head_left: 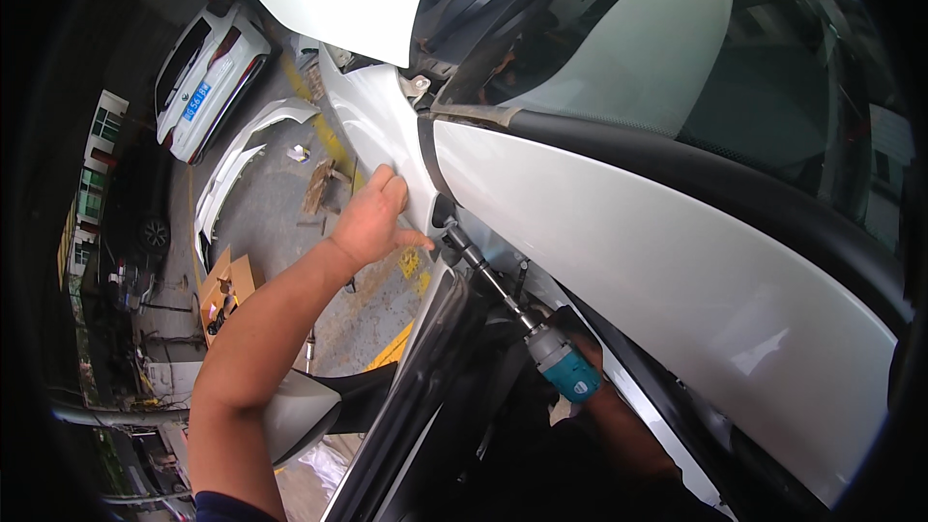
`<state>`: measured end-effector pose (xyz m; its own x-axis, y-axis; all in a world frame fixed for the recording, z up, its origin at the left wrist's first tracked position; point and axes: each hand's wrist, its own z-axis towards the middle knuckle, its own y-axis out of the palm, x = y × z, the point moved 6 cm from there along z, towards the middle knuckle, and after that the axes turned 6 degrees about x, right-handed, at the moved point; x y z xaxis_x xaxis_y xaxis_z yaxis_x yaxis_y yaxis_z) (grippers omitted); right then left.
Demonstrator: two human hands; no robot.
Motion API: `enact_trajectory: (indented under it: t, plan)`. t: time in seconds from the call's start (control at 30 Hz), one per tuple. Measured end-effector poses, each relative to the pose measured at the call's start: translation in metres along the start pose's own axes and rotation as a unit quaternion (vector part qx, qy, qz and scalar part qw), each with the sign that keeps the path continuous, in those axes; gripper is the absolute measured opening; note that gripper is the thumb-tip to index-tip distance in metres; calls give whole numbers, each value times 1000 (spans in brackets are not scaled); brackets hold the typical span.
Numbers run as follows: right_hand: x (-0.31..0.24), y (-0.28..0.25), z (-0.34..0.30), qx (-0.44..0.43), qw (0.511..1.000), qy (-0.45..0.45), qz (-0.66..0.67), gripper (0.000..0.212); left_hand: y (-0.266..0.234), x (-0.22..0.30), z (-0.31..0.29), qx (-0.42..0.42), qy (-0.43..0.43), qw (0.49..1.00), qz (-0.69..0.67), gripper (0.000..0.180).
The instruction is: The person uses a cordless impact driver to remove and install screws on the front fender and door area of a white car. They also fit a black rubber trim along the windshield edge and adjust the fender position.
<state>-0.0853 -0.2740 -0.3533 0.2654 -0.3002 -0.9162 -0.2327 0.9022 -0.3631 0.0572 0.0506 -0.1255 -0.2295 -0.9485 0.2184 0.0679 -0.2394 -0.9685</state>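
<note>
Mid-frame: left hand (372,217) curled at fender (377,111), grip unclear; right hand (588,350) clamped on driver (564,367). Best keep shaft (495,284) straight.

Glossy fender (379,104), shiny metal tool shaft (495,281)

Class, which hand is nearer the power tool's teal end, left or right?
Right. The right hand is at the teal end, partly hidden; the left hand is farther, at the white fender.
</note>
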Motion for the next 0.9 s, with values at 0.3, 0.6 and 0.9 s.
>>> enact_trajectory:
  t: [0.3,0.6,0.9]
  plan:
    - [-1,-1,-1,7,1000,8,21,49,-4,4,1,-35,-34,997,56,68]
    - [0,-2,-5,6,998,17,56,50,14,4,-11,-36,-143,983,109,81]
    - [2,-2,10,8,996,10,85,51,12,-2,-11,-61,-130,984,109,81]
